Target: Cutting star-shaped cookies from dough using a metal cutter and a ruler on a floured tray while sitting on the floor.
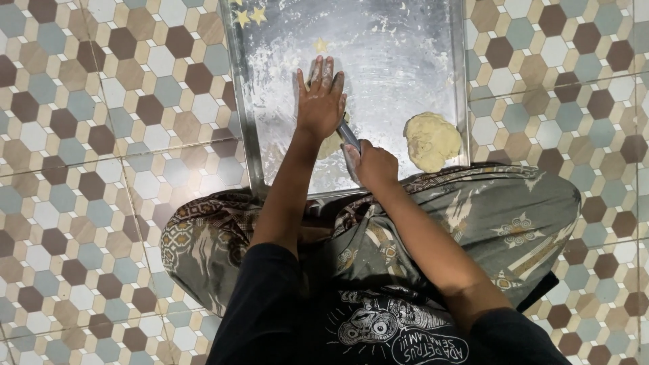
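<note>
A floured metal tray [419,27] lies on the tiled floor in front of my crossed legs. My left hand [321,98] lies flat, fingers together, pressing on a piece of flattened pale dough [331,143] that shows just below the palm. My right hand [372,162] is closed around a metal utensil [347,134] whose tip runs under my left hand toward the dough. A lump of pale dough [431,140] sits at the tray's near right corner. A small star-shaped dough cutout [320,45] lies beyond my fingertips.
Two more star cutouts [249,16] sit at the tray's far left corner. Hexagon-patterned floor tiles [101,135] surround the tray. My patterned cloth-covered knees [500,216] reach to the tray's near edge.
</note>
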